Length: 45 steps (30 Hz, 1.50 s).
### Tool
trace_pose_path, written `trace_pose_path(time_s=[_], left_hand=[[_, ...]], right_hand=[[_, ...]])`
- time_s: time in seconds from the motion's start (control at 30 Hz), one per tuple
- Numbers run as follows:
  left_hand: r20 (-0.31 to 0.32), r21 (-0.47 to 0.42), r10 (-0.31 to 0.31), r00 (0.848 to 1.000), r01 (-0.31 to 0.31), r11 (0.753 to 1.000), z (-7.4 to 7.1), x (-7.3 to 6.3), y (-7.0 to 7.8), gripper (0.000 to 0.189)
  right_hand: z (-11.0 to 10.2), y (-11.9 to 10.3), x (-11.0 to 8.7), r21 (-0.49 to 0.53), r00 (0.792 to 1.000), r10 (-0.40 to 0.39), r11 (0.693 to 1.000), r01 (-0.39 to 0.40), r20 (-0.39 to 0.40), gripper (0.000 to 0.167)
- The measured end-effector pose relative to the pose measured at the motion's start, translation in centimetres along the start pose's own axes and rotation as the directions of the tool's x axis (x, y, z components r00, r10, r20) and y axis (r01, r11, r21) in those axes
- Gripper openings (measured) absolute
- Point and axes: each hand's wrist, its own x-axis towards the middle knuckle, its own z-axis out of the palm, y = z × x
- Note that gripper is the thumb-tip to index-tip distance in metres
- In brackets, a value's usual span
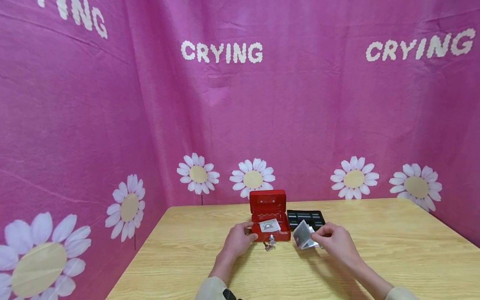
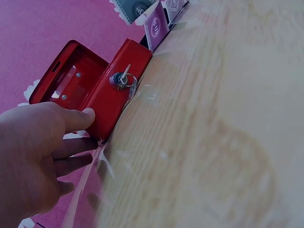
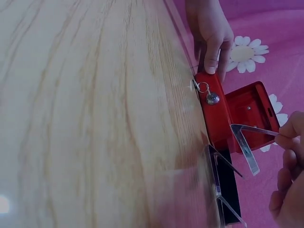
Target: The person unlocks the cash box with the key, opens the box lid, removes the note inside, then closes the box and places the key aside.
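A red cash box [image 1: 282, 236] stands with its lid raised, a pale printed card [image 1: 269, 225] lying inside. My left hand [image 1: 238, 241] holds its left end, thumb on the front corner and fingers along the side. A key with a ring of keys [image 2: 128, 80] sits in the front lock. To the box's right, my right hand [image 1: 337, 243] pinches the edge of a folded grey-green card [image 3: 248, 151] between thumb and fingertips, raised in a V shape. Beneath it, a purple folded card [image 2: 156, 27] and another folded card [image 2: 174, 5] stand on the table.
A black compartment tray [image 1: 305, 214] lies right behind the folded cards, beside the box. The wooden table [image 1: 180, 250] ends at a pink curtain [image 1: 300, 125] with daisies and lettering, hanging behind and at the sides.
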Motion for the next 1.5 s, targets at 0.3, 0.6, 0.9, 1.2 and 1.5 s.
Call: trace_pose_path(time_s=[0.3, 0.6, 0.9, 1.2, 1.5], left_hand=[[0.001, 0.006, 0.002, 1.000, -0.002, 1.000, 0.1, 0.2, 0.0, 0.044], [0.008, -0.005, 0.003, 1.000, -0.003, 1.000, 0.0, 0.1, -0.2, 0.044], [0.008, -0.009, 0.001, 1.000, -0.001, 1.000, -0.1, -0.1, 0.1, 0.045], [0.010, -0.009, -0.018, 1.000, 0.018, 1.000, -0.1, -0.2, 0.1, 0.044], [0.010, -0.017, 0.005, 1.000, -0.004, 1.000, -0.2, 0.0, 0.0, 0.044]], right_hand=[[-0.3, -0.2, -0.8, -0.002, 0.999, -0.004, 1.000, 0.004, 0.045, 0.009], [-0.2, 0.3, -1.0, -0.045, 0.999, -0.013, 0.999, 0.015, 0.053, 0.010], [-0.2, 0.9, -1.5, -0.055, 0.995, -0.012, 0.998, 0.017, 0.096, 0.023], [-0.1, 0.9, -1.6, -0.086, 0.995, -0.034, 0.995, 0.042, 0.098, 0.032], [-0.4, 0.5, -1.5, -0.123, 0.996, -0.048, 0.991, 0.057, 0.072, 0.035]])
